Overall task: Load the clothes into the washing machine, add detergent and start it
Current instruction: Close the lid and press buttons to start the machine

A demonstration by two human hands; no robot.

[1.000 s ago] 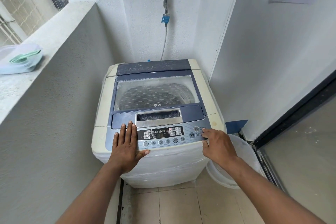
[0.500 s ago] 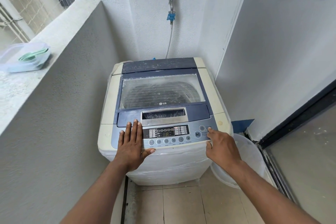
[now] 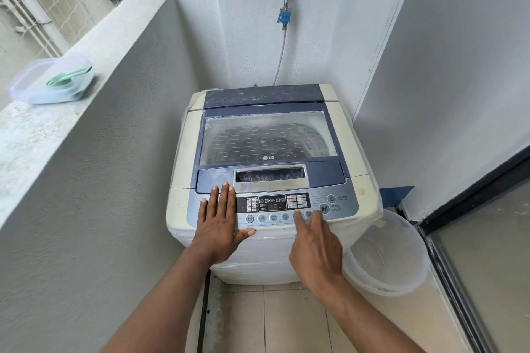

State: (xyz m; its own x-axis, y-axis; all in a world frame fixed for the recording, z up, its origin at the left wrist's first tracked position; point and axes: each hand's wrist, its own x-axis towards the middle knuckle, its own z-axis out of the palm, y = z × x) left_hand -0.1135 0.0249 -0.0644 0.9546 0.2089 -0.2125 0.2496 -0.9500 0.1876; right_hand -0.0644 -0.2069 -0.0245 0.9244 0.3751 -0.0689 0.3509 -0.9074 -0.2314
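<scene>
A cream and blue top-loading washing machine (image 3: 183,152) stands in the corner with its glass lid (image 3: 266,137) closed; dark laundry shows dimly through it. My left hand (image 3: 220,218) lies flat, fingers together, on the left end of the control panel (image 3: 338,203). My right hand (image 3: 314,241) has its index fingertip on a round button in the lower row, just left of the start/pause button (image 3: 324,208). The panel's display is lit. A clear detergent tub (image 3: 51,82) with a green scoop sits on the ledge at the left.
A grey parapet wall (image 3: 100,166) runs along the left, close to the machine. A translucent bucket (image 3: 384,255) stands on the floor to the machine's right, beside a sliding door frame (image 3: 447,261). A tap with a hose (image 3: 285,8) is on the back wall.
My right hand has slid left from the power/start buttons at the panel's right end to a button in the lower row. The left hand has stayed flat on the panel.
</scene>
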